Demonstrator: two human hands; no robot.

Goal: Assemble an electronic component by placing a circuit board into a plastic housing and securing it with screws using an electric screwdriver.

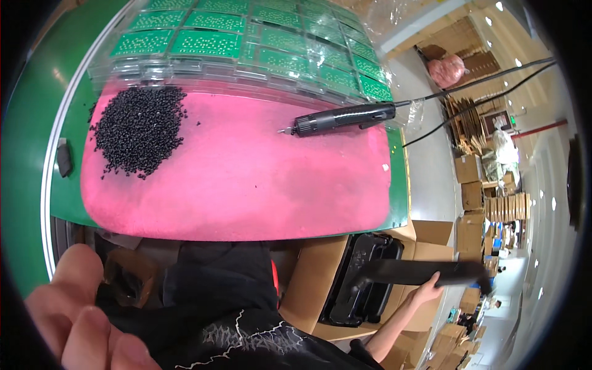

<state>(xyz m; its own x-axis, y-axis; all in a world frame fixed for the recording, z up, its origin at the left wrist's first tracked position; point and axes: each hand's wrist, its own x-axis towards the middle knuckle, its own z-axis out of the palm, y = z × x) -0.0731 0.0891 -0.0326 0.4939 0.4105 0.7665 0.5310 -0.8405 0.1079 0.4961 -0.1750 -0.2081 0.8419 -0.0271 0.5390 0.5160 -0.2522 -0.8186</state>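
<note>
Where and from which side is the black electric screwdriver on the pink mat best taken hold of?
Grip the screwdriver around its thick middle, probably from above and the near side: it lies flat, its bit points left, its cable leaves at right, and clear trays stand along its far side.

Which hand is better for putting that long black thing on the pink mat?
Probably the right hand: it holds the long black part. The left hand is on the other side of the body, away from that part.
</note>
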